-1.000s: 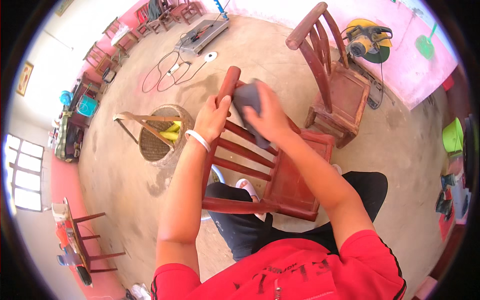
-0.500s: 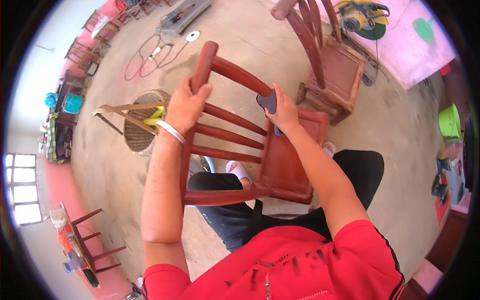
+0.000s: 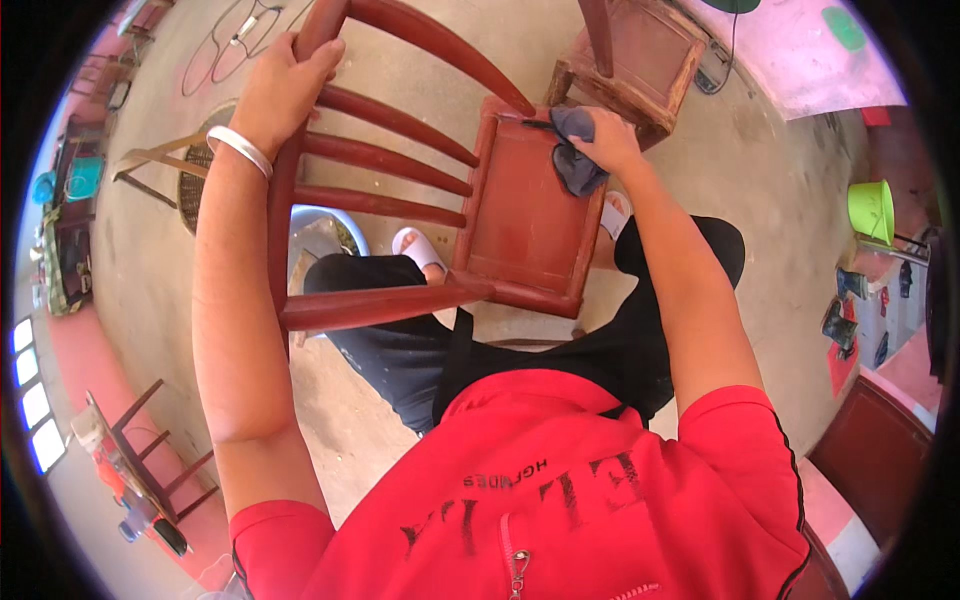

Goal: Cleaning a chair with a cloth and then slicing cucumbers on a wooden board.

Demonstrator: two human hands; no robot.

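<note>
A red-brown wooden chair (image 3: 525,225) leans in front of me, its slatted back toward the left and its seat panel in the middle. My left hand (image 3: 283,95) is wrapped round the top rail of the chair back, near the far corner. In my right hand (image 3: 607,142) is a dark grey cloth (image 3: 580,172), which lies against the far right part of the seat. Part of the cloth hangs in a loose fold below my fingers. The chair's legs are mostly hidden under the seat.
A second, worn wooden chair (image 3: 640,50) stands just beyond the seat. Left of the chair back is a wicker basket (image 3: 190,195) with a wooden handle. A blue-rimmed basin (image 3: 345,222) sits beneath the slats. Farther right are a lime-green bucket (image 3: 870,212) and a pink-covered surface (image 3: 800,70).
My right hand has moved the cloth from the chair back's far rail onto the seat. My left hand keeps its grip on the top rail. The whole view has shifted.
</note>
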